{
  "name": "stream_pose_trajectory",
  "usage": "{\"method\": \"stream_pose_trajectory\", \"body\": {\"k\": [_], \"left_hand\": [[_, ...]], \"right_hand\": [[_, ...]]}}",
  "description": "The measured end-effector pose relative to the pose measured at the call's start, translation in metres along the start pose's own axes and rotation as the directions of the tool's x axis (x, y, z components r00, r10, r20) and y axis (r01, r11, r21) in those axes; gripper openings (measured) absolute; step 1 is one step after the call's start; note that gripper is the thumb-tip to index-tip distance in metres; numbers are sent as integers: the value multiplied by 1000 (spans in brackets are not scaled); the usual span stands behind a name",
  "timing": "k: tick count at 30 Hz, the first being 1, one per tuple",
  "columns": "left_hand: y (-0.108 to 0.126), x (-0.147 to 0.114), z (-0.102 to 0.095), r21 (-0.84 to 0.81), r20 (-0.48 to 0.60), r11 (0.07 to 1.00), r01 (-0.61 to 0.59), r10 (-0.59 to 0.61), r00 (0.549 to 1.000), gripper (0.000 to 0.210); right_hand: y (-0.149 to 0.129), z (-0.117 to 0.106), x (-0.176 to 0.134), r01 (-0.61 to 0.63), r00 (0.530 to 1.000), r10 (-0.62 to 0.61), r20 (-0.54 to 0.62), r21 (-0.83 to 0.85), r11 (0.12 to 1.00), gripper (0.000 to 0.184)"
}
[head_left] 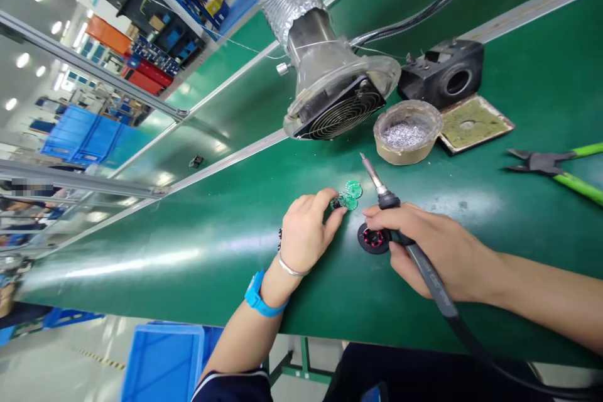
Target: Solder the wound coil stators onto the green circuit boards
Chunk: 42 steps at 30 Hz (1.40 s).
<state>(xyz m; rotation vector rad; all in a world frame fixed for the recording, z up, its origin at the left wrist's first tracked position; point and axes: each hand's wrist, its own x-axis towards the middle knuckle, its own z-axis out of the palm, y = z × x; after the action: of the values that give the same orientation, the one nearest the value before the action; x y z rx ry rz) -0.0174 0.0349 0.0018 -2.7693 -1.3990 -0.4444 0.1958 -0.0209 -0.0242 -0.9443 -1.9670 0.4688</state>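
My right hand (436, 248) is wrapped round a soldering iron (389, 198), its tip pointing up and to the left over the green bench. Beneath the fingers of that hand lies a round black part with a red-and-dark centre (367, 240), partly covered. To the left, my left hand (306, 226) pinches at small round green circuit boards (351, 195) with thumb and forefinger. One board sticks out past the fingertips; the fingers partly hide the others. The iron's tip is apart from the boards.
A fume extractor hood (342, 97) hangs above the bench. Behind the iron stand a bowl of solder scraps (407, 132), a sponge tray (478, 122) and a black iron holder (443, 72). Green-handled cutters (541, 162) lie at right. A blue crate (162, 364) is below the bench edge.
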Motion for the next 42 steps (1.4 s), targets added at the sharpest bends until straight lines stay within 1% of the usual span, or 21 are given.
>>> {"method": "stream_pose_trajectory", "body": {"k": [2, 4, 6, 7, 8, 10, 12, 13, 14, 15, 16, 17, 20, 22, 24, 27, 30, 35, 37, 40, 42], "left_hand": [[1, 0, -1, -70, -37, 998, -6, 3, 999, 17], [3, -1, -4, -179, -105, 984, -3, -16, 994, 7], [9, -2, -9, -349, -131, 936, 54, -106, 986, 3], [14, -3, -12, -462, -104, 879, 113, -180, 978, 5], [19, -5, -14, -584, -46, 791, 186, -260, 965, 8], [33, -7, -19, -777, 123, 537, 328, -381, 916, 14], [46, -9, -23, -862, 255, 311, 401, -418, 872, 20], [50, -9, -25, -878, 294, 239, 415, -415, 861, 21], [53, -9, -26, -885, 320, 197, 422, -399, 859, 23], [53, -9, -26, -887, 333, 183, 424, -382, 862, 23], [51, -8, -26, -886, 331, 195, 420, -370, 868, 22], [47, -8, -26, -883, 309, 233, 409, -367, 877, 21], [31, -11, -19, -831, 239, 403, 384, -366, 899, 15], [23, -14, -13, -775, 273, 490, 399, -310, 911, 14], [19, -18, -8, -739, 337, 538, 406, -228, 914, 10], [20, -21, -3, -754, 361, 530, 387, -157, 919, 8], [24, -22, 1, -795, 337, 486, 363, -144, 930, 9], [22, -19, 5, -851, 339, 390, 352, -106, 935, 9], [18, -17, 5, -846, 347, 413, 337, -54, 936, 6], [13, -15, 2, -804, 337, 526, 278, 18, 941, 5], [12, -14, 0, -778, 322, 577, 249, 27, 946, 5]], "right_hand": [[0, 0, 0, 0, 1000, 0, -6, -4, 1000, 41], [-2, 0, 2, -5, 1000, 4, -20, -19, 1000, 39], [-5, 0, 4, 0, 998, -3, -58, -50, 999, 34], [-8, 0, 6, 10, 996, -16, -85, -70, 998, 32], [-10, 0, 8, 33, 993, -43, -111, -89, 996, 31], [-16, -1, 10, 89, 986, -105, -128, -125, 988, 31], [-21, -2, 11, 117, 984, -136, -114, -162, 980, 30], [-23, -4, 11, 117, 985, -137, -106, -177, 977, 29], [-24, -6, 11, 111, 986, -131, -100, -183, 977, 28], [-24, -8, 12, 106, 987, -126, -102, -179, 978, 28], [-23, -10, 12, 101, 987, -119, -107, -163, 981, 29], [-21, -13, 12, 90, 989, -105, -106, -139, 986, 30], [-12, -18, 13, 0, 999, -2, -37, -68, 998, 31], [-7, -19, 13, -61, 997, 63, 51, -45, 997, 32], [-4, -19, 14, -78, 990, 82, 119, -34, 996, 34], [-5, -16, 15, -69, 982, 71, 177, -15, 997, 36], [-7, -15, 16, -64, 974, 64, 219, -3, 998, 37], [-6, -14, 14, -55, 975, 58, 213, -17, 998, 36], [-5, -13, 12, -43, 980, 46, 195, -22, 999, 34], [-4, -10, 9, -29, 984, 35, 176, -33, 999, 33], [-4, -9, 8, -31, 986, 37, 165, -39, 999, 33]]}}
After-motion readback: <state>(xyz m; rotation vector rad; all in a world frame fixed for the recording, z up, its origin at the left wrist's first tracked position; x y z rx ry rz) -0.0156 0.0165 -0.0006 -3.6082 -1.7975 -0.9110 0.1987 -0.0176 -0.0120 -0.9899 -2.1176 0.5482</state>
